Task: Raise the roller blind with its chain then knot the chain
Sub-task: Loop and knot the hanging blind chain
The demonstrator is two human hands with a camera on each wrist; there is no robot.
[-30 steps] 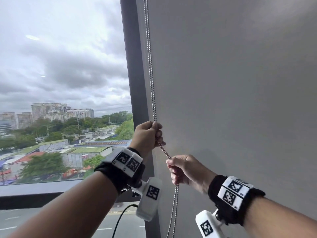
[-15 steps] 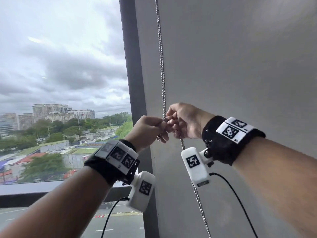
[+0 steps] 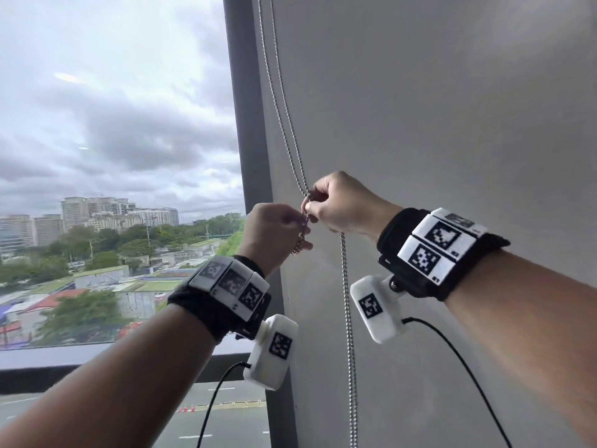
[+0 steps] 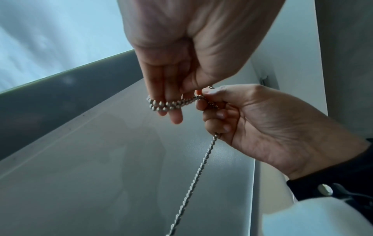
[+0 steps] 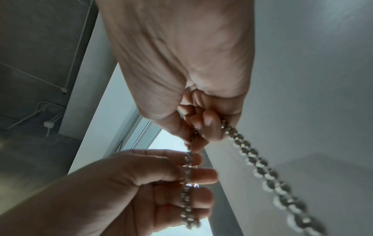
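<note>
The metal bead chain drops as two strands beside the dark window frame, in front of a flat grey panel that looks like the blind's fabric. My left hand holds a short doubled loop of chain laid across its curled fingers. My right hand, just right of it and slightly higher, pinches the chain between thumb and fingers where the loop begins. The two hands touch at the chain. Below the right hand the rest of the chain hangs straight down.
The dark vertical window frame stands left of the chain, with glass and a city view beyond it. A dark sill runs along the bottom left. Black cables trail from both wrist cameras.
My right hand has risen from below the left hand to beside and slightly above it. The left hand now has a loop of chain across its fingers instead of gripping the taut strand.
</note>
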